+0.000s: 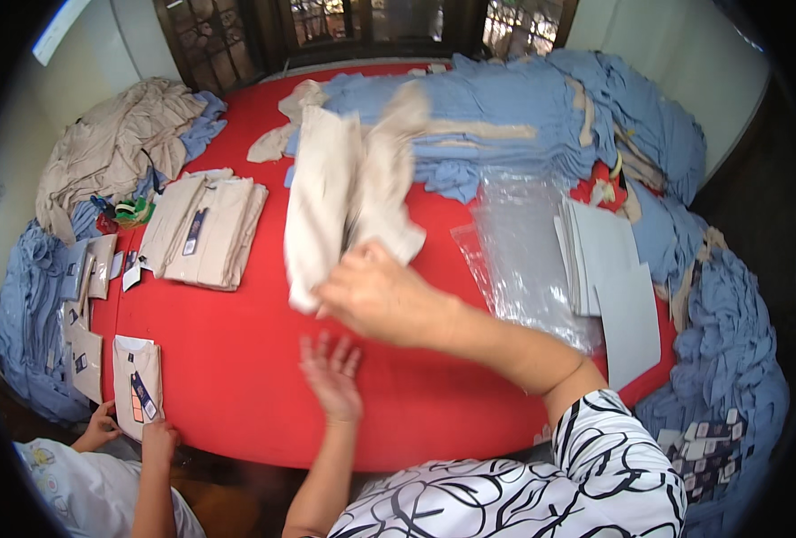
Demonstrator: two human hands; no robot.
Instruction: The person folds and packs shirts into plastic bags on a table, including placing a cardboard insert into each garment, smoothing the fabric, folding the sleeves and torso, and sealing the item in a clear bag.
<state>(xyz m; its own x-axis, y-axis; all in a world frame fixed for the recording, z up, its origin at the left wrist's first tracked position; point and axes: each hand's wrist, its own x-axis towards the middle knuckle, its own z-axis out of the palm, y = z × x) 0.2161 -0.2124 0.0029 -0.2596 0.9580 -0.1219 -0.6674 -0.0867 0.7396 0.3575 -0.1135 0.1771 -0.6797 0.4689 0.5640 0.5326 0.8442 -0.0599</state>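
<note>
A blurry beige cloth [321, 188] is just ahead of the right hand [371, 291], which has its fingers curled tight on the near end, with its arm reaching across from the right. The left hand [333, 372] is just nearer the person, a bit blurry, holding nothing, with its fingers up and spread. Left of both hands is a beige shirt pile [223, 242], and right of them are clear bags [523, 242], all on a red table [236, 377].

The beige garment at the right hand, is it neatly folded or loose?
Loose: beyond the right hand, the beige garment spreads into two blurred lengths.
</note>
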